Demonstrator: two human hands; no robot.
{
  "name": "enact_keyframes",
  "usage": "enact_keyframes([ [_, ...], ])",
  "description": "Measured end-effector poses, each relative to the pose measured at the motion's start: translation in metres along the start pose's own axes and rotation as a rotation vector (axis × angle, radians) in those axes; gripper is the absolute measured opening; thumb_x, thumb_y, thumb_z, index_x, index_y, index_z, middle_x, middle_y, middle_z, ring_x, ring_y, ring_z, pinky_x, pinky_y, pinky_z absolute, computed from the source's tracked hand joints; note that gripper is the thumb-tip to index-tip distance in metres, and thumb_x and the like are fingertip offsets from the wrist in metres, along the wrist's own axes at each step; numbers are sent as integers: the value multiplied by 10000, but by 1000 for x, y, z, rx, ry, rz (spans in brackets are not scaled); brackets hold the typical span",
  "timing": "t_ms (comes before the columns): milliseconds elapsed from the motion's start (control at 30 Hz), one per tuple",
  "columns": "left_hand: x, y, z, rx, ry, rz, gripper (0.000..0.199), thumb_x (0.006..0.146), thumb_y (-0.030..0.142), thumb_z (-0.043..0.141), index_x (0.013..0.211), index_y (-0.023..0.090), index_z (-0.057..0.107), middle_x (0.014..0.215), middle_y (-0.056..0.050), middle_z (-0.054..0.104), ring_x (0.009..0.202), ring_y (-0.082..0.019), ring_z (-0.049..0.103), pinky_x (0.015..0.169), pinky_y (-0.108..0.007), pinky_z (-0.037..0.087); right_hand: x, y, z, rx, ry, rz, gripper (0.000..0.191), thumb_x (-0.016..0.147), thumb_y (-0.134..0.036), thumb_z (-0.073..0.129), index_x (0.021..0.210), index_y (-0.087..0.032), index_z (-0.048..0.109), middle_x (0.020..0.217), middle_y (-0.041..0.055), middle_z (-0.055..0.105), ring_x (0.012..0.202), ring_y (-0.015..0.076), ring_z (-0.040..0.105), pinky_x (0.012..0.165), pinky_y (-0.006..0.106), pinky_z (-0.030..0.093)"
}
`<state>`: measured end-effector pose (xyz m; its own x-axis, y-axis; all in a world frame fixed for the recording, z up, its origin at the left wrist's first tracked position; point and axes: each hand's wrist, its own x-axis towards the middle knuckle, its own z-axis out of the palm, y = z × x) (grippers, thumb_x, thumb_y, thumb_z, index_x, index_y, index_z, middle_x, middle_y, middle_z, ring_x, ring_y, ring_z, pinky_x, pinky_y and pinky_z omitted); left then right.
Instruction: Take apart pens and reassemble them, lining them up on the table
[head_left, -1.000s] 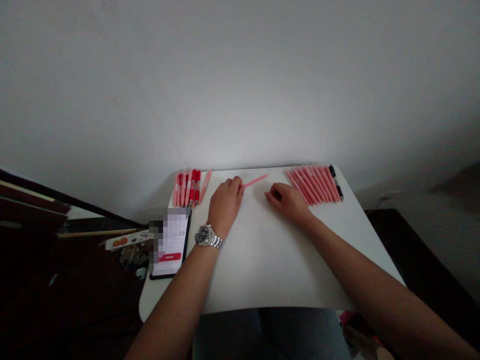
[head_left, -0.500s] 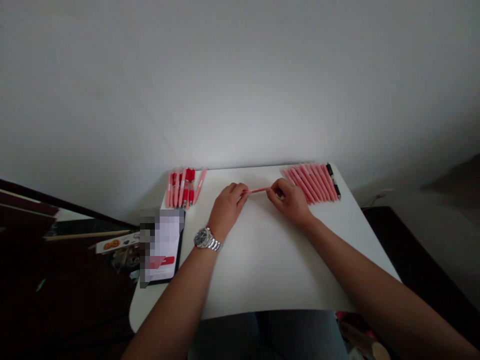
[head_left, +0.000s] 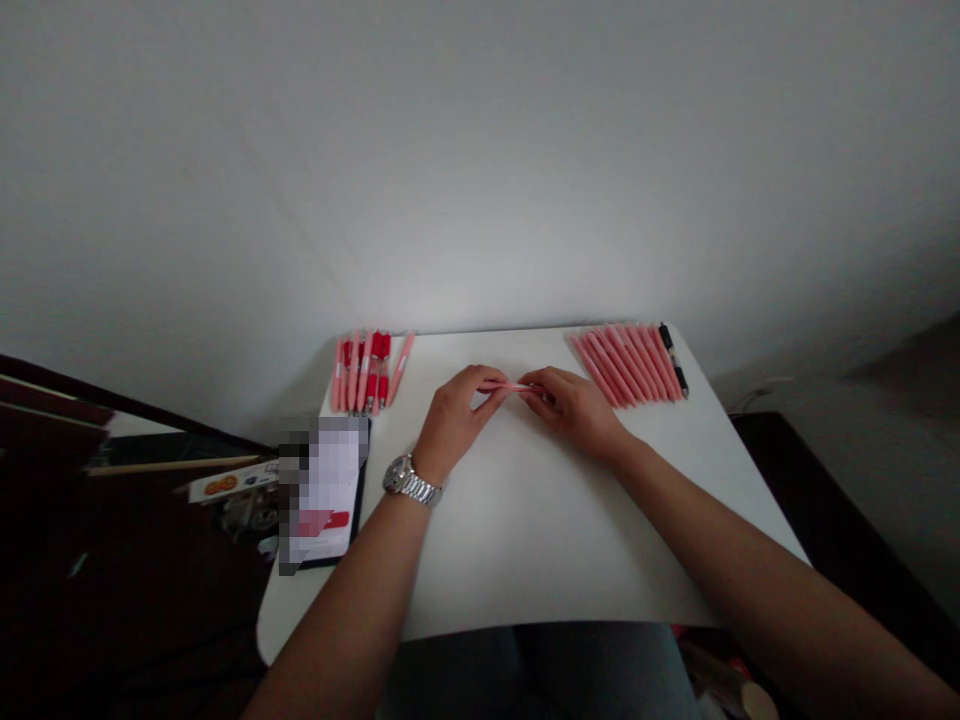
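Note:
A pink pen [head_left: 512, 386] lies crosswise between my two hands over the middle of the table. The fingers of my left hand [head_left: 460, 410] pinch its left end. My right hand [head_left: 570, 408] grips the other end, and its fingers hide that part. Only a short stretch of the pen shows between the fingertips. To the right of my right hand several pink pens [head_left: 630, 365] lie side by side in a slanted row. A black pen [head_left: 674, 362] closes that row at its right end.
On the white table [head_left: 517, 560], several pink and red pens [head_left: 364, 372] lie at the back left. A tablet or phone [head_left: 334, 490], partly pixelated, rests at the left edge. A wall [head_left: 480, 180] rises behind the table. I wear a metal watch [head_left: 409, 482] on my left wrist.
My right hand has shifted slightly left and its fingers have closed in toward my left hand. Less of the pen shows between them.

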<state>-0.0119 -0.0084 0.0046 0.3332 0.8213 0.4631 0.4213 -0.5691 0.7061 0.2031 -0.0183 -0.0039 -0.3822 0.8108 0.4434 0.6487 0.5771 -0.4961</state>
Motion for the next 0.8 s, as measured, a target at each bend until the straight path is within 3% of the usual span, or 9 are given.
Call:
enact_keyframes([
  [233, 0, 3, 4, -493, 116, -228, 386, 896, 360, 729, 1213, 202, 576, 1024, -73, 737, 955, -172, 727, 929, -330, 579, -2, -2, 0, 83, 42, 69, 197, 1014, -349, 545, 1094, -202, 649, 890, 62, 713, 729, 172, 635, 649, 283, 453],
  [467, -1, 6, 9, -763, 112, -310, 357, 927, 425, 682, 1175, 170, 705, 1113, -103, 738, 1037, -196, 704, 1019, -384, 552, -3, -1, -1, 119, 70, 106, 226, 1011, -373, 536, 1098, -194, 642, 843, 43, 686, 685, 157, 600, 628, 274, 437],
  [633, -2, 6, 15, -896, 121, -324, 363, 945, 435, 657, 1206, 189, 717, 1147, -102, 732, 1105, -203, 681, 1053, -397, 535, -3, -4, -2, 109, 68, 123, 232, 1007, -376, 529, 1097, -191, 636, 807, 36, 673, 665, 155, 593, 618, 272, 430],
  [800, -1, 5, 15, -876, 118, -332, 363, 948, 468, 640, 1171, 193, 723, 1159, -108, 728, 1065, -195, 690, 1025, -387, 548, -5, -8, -3, 88, 54, 105, 240, 1007, -398, 526, 1096, -200, 627, 790, 32, 678, 653, 153, 586, 608, 270, 413],
])
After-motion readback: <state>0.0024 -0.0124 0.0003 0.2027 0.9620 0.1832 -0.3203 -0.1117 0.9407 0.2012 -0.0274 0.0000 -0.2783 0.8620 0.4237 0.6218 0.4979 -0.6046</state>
